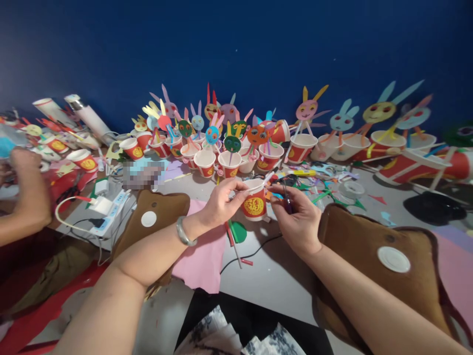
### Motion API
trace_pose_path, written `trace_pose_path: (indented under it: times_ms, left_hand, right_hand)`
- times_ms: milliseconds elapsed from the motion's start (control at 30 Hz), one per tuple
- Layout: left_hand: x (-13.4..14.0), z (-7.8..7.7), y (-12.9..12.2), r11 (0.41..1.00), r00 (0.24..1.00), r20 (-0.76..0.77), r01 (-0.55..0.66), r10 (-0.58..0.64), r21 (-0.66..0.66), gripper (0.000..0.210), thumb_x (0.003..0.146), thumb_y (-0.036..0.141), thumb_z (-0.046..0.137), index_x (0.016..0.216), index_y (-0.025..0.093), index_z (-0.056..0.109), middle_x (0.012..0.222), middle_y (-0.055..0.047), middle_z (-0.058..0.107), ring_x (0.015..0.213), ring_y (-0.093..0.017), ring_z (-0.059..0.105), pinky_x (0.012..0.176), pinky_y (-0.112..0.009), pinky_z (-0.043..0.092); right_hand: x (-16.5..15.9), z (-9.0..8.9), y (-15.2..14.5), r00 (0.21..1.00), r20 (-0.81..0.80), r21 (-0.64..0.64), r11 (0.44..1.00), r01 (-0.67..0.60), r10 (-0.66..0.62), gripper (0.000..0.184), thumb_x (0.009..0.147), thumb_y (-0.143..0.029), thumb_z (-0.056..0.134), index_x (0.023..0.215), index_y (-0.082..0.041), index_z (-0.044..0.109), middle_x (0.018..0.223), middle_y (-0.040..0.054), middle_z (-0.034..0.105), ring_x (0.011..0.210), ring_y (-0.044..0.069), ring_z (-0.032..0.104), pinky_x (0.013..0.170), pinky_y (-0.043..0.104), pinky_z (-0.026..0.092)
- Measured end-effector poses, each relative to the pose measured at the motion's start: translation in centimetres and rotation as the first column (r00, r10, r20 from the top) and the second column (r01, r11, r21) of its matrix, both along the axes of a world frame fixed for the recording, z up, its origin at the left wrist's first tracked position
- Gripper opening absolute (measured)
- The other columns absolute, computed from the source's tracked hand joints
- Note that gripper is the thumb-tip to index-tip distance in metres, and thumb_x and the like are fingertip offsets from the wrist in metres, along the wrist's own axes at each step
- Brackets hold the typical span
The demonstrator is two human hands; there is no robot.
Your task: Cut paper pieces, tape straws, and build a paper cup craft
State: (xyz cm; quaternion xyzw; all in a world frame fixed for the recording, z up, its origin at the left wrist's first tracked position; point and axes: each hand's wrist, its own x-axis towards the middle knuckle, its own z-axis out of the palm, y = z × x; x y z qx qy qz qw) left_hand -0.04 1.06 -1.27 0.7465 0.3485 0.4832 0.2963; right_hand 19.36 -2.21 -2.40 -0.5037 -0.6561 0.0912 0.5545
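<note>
In the middle of the table, a red and white paper cup (254, 206) with a yellow round emblem stands upright. My left hand (226, 201) is closed in a pinch at its rim from the left, and a silver bangle circles that wrist. A pale strip with a dark tip (271, 176) sticks up at the cup's right rim. To the right of the cup, my right hand (297, 217) curls around a dark slim tool (287, 198), whose kind I cannot make out. Beneath the cup lie a green paper circle (238, 231) and a thin grey stick (236, 249).
Behind stand several paper cups with paper rabbit figures (232, 143). Coloured paper scraps (325, 190) lie to the right. Brown cushions (384, 276), pink paper (201, 261), a power strip (113, 217) and a cable surround my arms. Another person's arm (27, 192) is at left.
</note>
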Motion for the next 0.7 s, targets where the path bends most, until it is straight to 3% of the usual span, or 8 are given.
trace_pose_path:
  times_ms: [100,200,700]
  left_hand:
    - [0.07,-0.28,0.16,0.999,0.999,-0.002,0.049,-0.049,0.022,0.022,0.096,0.035,0.058,0.087,0.016,0.062,0.085,-0.005,0.064,0.082,-0.015,0.06,0.075,-0.027,0.047]
    - [0.19,-0.46,0.2,0.991,0.993,-0.022,0.12,-0.119,0.062,0.025,0.096,0.037,0.058,0.084,0.015,0.062,0.087,-0.005,0.06,0.085,-0.015,0.058,0.08,-0.029,0.047]
    - [0.34,-0.37,-0.1,0.975,0.979,0.016,0.205,-0.204,-0.087,0.042,0.098,0.051,0.048,0.076,0.016,0.056,0.093,-0.009,0.059,0.092,-0.018,0.058,0.088,-0.033,0.047]
  right_hand:
    - [-0.08,-0.14,-0.05,0.989,0.099,0.126,0.985,-0.119,0.106,0.011,0.084,-0.019,0.067,0.094,-0.021,0.069,0.092,0.0069,0.075,0.081,0.021,0.07,0.071,0.033,0.056]
    - [-0.19,-0.45,-0.15,0.968,0.171,0.164,0.964,-0.212,0.183,0.014,0.085,-0.013,0.062,0.094,-0.021,0.068,0.09,0.0064,0.073,0.081,0.021,0.071,0.07,0.033,0.058]
    - [-0.11,-0.98,-0.17,0.943,0.213,0.153,0.945,-0.29,0.255,0.025,0.08,-0.007,0.061,0.097,-0.023,0.069,0.091,0.0057,0.071,0.082,0.02,0.07,0.071,0.031,0.058]
